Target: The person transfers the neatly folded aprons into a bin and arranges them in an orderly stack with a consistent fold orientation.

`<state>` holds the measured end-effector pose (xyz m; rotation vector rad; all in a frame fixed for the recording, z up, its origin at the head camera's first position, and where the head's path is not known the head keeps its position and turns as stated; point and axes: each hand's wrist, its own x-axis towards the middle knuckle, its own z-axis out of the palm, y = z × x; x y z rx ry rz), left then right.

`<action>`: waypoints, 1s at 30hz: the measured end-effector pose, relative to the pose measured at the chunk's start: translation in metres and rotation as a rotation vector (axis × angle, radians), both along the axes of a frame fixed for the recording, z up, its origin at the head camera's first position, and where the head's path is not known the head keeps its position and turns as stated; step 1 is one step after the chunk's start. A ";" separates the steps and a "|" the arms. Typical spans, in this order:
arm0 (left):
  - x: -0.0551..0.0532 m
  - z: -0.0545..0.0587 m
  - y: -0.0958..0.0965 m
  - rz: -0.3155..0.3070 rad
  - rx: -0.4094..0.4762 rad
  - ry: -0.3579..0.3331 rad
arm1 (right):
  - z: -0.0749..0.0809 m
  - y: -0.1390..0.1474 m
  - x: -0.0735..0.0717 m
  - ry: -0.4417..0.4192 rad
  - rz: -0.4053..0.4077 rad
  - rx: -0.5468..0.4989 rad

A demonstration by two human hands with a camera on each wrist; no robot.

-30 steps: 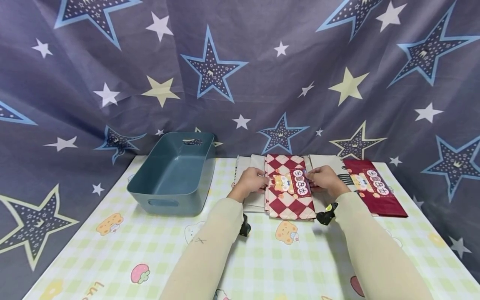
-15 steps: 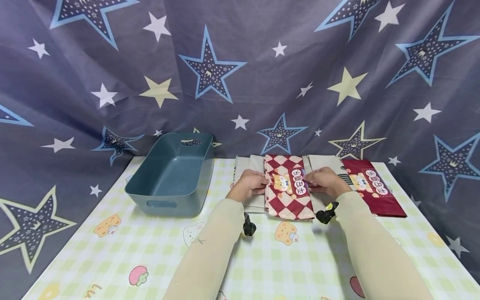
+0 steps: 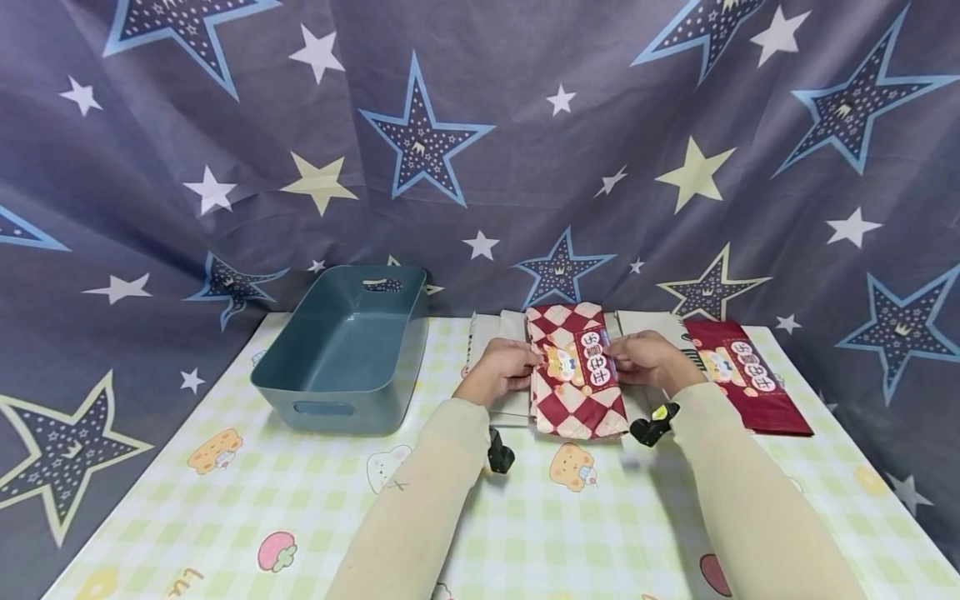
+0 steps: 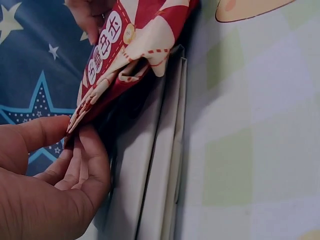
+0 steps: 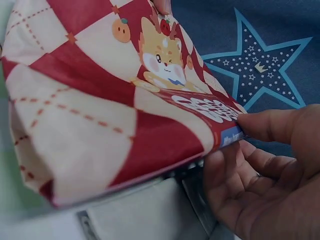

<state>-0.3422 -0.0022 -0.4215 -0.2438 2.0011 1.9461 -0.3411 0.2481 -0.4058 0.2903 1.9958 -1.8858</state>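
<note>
We are seeing the bin (image 3: 378, 404) standing at the far left of the table (image 3: 570, 533), well apart from the hands. To its right, a pale bundle (image 3: 513, 412) is lying folded. Our left hand (image 3: 504, 371) is pinching the left edge of the checked bundle (image 3: 576, 367), thumb above and fingers beneath. That bundle is spanning the space between the hands at the far side, its edges seemingly standing off the pale stuff below. Our right hand (image 3: 643, 360) is pinching the right edge, thumb on the label. Farther right, the red bundle (image 3: 750, 375) is lying ungripped. We judge that we are taking up the checked bundle, and that any move now is calling for matched pinches, an even raise and care with its loose near folds.
</note>
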 end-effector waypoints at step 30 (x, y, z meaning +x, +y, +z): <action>0.004 0.030 -0.030 0.010 0.157 -0.002 | 0.024 -0.032 0.007 -0.046 -0.064 -0.217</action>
